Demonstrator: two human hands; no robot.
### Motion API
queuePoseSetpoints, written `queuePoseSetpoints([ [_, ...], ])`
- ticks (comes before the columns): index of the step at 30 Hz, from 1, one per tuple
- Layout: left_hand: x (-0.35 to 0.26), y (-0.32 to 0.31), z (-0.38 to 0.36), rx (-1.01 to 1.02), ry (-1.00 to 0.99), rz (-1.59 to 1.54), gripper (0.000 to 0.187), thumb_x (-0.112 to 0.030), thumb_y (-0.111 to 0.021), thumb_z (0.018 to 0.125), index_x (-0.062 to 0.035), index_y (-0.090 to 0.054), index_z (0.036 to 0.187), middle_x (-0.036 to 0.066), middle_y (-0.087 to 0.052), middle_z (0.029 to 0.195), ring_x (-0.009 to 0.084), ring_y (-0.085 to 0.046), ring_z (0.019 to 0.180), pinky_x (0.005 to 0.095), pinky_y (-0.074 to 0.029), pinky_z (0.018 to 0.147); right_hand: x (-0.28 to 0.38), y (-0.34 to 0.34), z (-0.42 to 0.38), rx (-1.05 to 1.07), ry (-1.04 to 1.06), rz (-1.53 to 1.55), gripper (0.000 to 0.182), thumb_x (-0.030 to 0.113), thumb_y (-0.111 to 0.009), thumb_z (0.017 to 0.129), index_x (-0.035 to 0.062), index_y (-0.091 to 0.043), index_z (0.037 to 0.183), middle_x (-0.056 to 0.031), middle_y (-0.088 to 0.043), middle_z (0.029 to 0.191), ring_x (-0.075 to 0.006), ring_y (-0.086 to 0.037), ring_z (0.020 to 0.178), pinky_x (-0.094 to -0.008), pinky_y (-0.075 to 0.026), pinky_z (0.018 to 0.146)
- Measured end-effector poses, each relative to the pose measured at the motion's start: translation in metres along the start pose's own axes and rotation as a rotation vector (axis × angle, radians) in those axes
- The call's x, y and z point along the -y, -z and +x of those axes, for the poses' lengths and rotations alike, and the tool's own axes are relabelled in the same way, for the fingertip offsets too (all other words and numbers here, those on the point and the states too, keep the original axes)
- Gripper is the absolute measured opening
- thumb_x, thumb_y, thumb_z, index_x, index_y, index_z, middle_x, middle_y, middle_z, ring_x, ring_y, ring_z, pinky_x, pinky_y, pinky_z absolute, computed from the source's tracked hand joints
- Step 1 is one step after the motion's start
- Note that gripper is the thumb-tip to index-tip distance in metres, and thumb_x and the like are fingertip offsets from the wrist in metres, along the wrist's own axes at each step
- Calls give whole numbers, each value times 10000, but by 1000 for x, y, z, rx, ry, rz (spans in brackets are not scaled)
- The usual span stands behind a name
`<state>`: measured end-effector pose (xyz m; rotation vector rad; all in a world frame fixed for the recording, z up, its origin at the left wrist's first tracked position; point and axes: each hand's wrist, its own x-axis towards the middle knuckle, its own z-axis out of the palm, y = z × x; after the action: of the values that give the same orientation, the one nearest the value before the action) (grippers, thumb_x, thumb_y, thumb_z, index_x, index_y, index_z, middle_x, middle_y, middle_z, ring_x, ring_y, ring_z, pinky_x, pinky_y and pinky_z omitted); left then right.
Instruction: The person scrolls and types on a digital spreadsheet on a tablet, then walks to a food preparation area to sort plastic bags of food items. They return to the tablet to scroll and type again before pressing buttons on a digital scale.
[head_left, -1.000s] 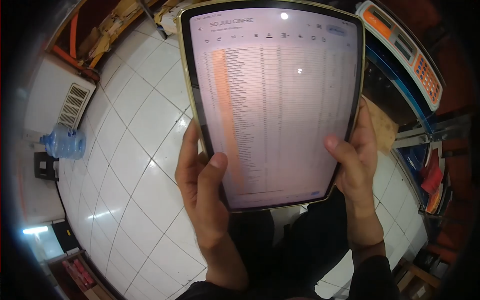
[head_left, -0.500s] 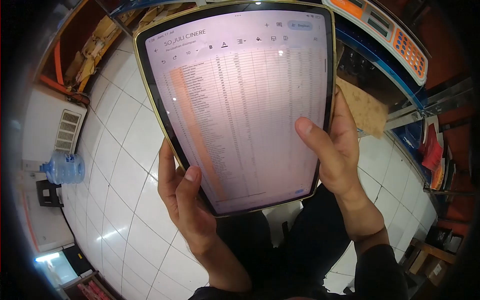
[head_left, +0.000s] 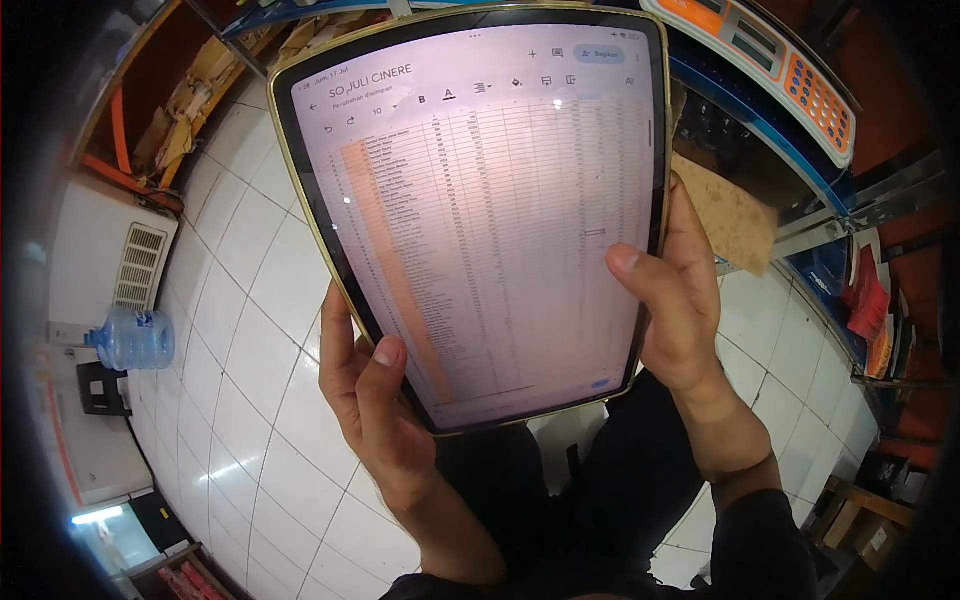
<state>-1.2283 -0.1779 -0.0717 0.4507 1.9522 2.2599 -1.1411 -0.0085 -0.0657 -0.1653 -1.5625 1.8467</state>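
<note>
A tablet (head_left: 480, 240) with a yellowish edge is held upright before me, tilted slightly. Its screen shows a spreadsheet titled "SO JULI CINERE", with an orange column at the left and a small outlined cell at the right. My left hand (head_left: 375, 400) grips the lower left edge, thumb on the front and fingers behind. On the right edge, my right hand (head_left: 680, 300) is closed round the tablet, its thumb over the right part of the screen, just below the outlined cell. The fingers behind the tablet are partly hidden.
An orange and white scale with a keypad (head_left: 785, 75) stands at the upper right, above a brown cardboard piece (head_left: 728, 215). A blue water jug (head_left: 135, 338) lies at the left on the white tiled floor (head_left: 250, 370). Wooden shelving (head_left: 165, 110) holds papers at the upper left.
My right thumb has shifted slightly down and right on the screen. The spreadsheet rows have scrolled a little, and an outlined cell now shows above the thumb. Both hands keep hold.
</note>
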Motion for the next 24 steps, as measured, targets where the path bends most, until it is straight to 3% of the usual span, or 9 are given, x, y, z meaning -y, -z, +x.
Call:
queuePoseSetpoints([
  [7, 1, 5, 1, 67, -1, -30, 624, -222, -506, 777, 43, -425, 1336, 222, -584, 1181, 288, -643, 981, 418, -475, 925, 1, 0, -1, -3, -24, -39, 387, 57, -501, 815, -21, -419, 1185, -88, -535, 1007, -123, -516, 933, -294, -412, 854],
  [14, 5, 6, 0, -8, 0, 8, 621, -227, -527, 779, 21, -441, 1342, 217, -576, 1209, 298, -621, 1034, 435, -454, 953, 0, 0, 0, 13, -32, -46, 392, 57, -499, 814, -10, -415, 1191, -86, -536, 1027, -123, -513, 953, -291, -402, 873],
  [22, -7, 0, 0, 13, 108, -17, 607, -235, -517, 821, 9, -401, 1365, 220, -614, 1111, 257, -644, 971, 414, -471, 917, 1, -2, 0, 24, -69, -15, 418, 44, -495, 826, -16, -399, 1228, -93, -541, 1061, -131, -514, 997, -293, -395, 899],
  [24, -9, -3, -1, -9, 132, 6, 592, -238, -510, 837, 14, -398, 1361, 225, -616, 1077, 259, -642, 964, 401, -463, 917, 4, -4, 1, -23, -171, 28, 438, 38, -493, 834, -24, -385, 1254, -98, -539, 1111, -132, -510, 1029, -291, -387, 919],
])
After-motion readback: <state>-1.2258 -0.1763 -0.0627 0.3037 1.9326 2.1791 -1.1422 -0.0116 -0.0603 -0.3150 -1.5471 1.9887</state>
